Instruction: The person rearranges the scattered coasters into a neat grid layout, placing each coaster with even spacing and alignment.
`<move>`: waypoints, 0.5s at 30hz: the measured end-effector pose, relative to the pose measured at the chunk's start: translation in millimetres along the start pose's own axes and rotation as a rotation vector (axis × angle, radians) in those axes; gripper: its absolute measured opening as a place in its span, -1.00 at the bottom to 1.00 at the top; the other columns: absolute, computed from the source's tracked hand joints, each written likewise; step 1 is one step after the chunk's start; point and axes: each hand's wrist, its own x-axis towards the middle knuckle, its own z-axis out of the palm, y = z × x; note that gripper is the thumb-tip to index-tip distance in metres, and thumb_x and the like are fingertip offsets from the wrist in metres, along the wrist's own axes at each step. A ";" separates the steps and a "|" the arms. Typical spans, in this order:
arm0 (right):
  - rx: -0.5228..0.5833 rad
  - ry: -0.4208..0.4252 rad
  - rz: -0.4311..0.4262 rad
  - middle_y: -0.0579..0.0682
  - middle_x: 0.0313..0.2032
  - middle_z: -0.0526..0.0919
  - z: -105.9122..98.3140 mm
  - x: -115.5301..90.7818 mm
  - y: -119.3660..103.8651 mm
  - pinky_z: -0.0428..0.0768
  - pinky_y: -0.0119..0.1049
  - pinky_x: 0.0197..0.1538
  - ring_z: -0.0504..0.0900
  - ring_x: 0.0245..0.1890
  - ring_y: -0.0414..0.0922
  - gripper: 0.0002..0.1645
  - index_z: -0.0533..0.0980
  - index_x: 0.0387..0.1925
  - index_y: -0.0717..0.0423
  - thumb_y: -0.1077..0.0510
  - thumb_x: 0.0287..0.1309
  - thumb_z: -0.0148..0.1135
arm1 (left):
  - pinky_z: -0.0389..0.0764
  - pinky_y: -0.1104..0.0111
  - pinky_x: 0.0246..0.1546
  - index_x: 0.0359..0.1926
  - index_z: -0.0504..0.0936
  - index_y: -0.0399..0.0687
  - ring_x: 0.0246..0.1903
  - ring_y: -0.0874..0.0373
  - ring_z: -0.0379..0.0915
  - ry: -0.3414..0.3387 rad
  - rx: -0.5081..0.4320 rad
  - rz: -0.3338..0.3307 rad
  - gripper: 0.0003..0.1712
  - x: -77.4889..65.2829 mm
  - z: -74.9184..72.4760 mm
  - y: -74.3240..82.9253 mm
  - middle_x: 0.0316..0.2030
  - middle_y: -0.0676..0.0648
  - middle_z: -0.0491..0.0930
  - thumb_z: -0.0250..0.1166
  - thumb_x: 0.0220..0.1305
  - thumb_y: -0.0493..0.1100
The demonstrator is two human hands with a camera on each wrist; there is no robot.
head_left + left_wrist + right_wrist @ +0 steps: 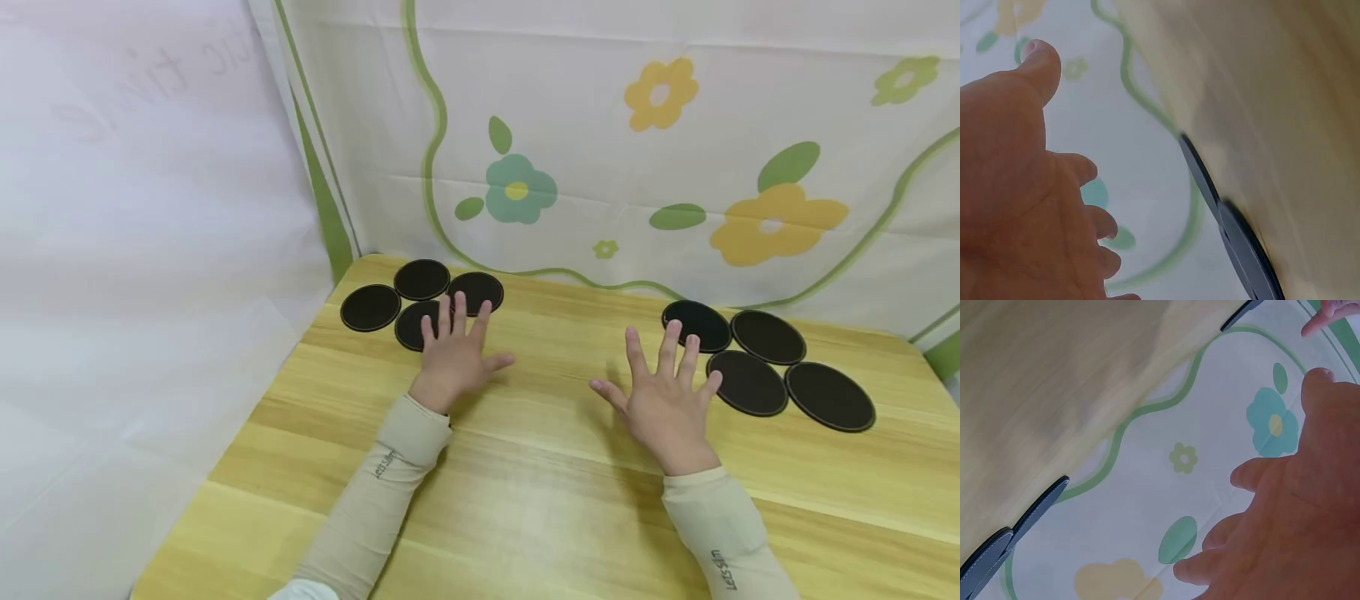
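My left hand point(454, 358) hovers palm down with fingers spread, and its fingertips overlap two black round coasters in the head view. That group has several coasters, among them a front left one point(371, 308), a back one point(422, 279) and a right one point(480, 292). Fingers spread as well, my right hand point(666, 408) is raised over the wooden table, nearest to a second group of black coasters point(747, 383). Its middle fingertips overlap the leftmost coaster point(701, 329). In both wrist views a gap shows between palm and tabletop. Neither hand holds anything.
A light wooden table point(525, 500) spans the view. White cloth point(585, 150) printed with flowers hangs right behind its back edge, and plain white cloth point(150, 292) hangs along the left side. Both forearms wear beige sleeves point(375, 492).
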 end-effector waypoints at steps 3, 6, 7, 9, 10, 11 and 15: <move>0.008 -0.013 0.001 0.28 0.47 -0.69 0.3 0.0 -1.7 -0.36 0.67 0.15 -0.68 0.43 0.31 0.14 -0.24 0.64 -0.09 -0.58 0.32 -0.15 | -0.41 -0.22 0.41 0.64 -0.22 0.19 0.49 -0.16 -0.76 -0.014 -0.044 -0.036 0.10 1.3 -3.3 -16.0 0.57 -0.25 -0.46 0.02 0.34 0.53; 0.019 -0.027 -0.004 0.29 0.47 -0.69 0.8 -0.8 -3.4 -0.36 0.68 0.14 -0.67 0.44 0.32 0.15 -0.25 0.64 -0.09 -0.58 0.31 -0.16 | -0.35 -0.27 0.40 0.64 -0.25 0.12 0.50 -0.22 -0.71 -0.037 -0.054 -0.056 0.11 2.0 -4.4 -30.0 0.56 -0.30 -0.44 -0.01 0.36 0.52; 0.020 -0.028 -0.008 0.29 0.48 -0.68 1.2 -0.9 -3.9 -0.35 0.68 0.14 -0.67 0.44 0.32 0.15 -0.24 0.64 -0.09 -0.58 0.31 -0.16 | -0.33 -0.28 0.40 0.64 -0.25 0.10 0.50 -0.24 -0.69 -0.048 -0.058 -0.064 0.11 2.0 -5.0 -33.9 0.56 -0.32 -0.43 -0.01 0.37 0.51; 0.020 -0.030 -0.017 0.30 0.48 -0.67 1.7 -1.2 -4.8 -0.33 0.69 0.13 -0.65 0.44 0.33 0.15 -0.24 0.64 -0.08 -0.59 0.31 -0.17 | -0.29 -0.30 0.39 0.64 -0.26 0.07 0.51 -0.27 -0.64 -0.076 -0.058 -0.082 0.11 2.6 -5.7 -40.9 0.56 -0.34 -0.41 -0.02 0.39 0.50; 0.020 -0.030 -0.021 0.30 0.48 -0.67 1.8 -1.5 -5.3 -0.33 0.69 0.13 -0.65 0.45 0.33 0.15 -0.23 0.64 -0.08 -0.59 0.30 -0.18 | -0.29 -0.30 0.39 0.64 -0.28 0.07 0.51 -0.28 -0.62 -0.095 -0.057 -0.092 0.10 2.5 -6.3 -43.7 0.55 -0.35 -0.42 -0.03 0.39 0.50; 0.019 -0.028 -0.025 0.31 0.48 -0.66 2.3 -1.4 -5.4 -0.32 0.70 0.13 -0.64 0.45 0.34 0.15 -0.23 0.64 -0.08 -0.59 0.30 -0.18 | -0.28 -0.30 0.39 0.64 -0.29 0.07 0.51 -0.28 -0.60 -0.111 -0.054 -0.105 0.11 2.7 -6.7 -46.5 0.55 -0.35 -0.40 -0.04 0.39 0.51; 0.022 -0.033 -0.032 0.31 0.48 -0.65 2.8 -1.8 -7.0 -0.32 0.70 0.12 -0.64 0.45 0.34 0.15 -0.21 0.64 -0.06 -0.59 0.31 -0.18 | -0.31 -0.33 0.37 0.64 -0.31 0.08 0.51 -0.33 -0.56 -0.171 -0.066 -0.140 0.16 8.2 0.8 -59.2 0.54 -0.40 -0.37 -0.07 0.33 0.58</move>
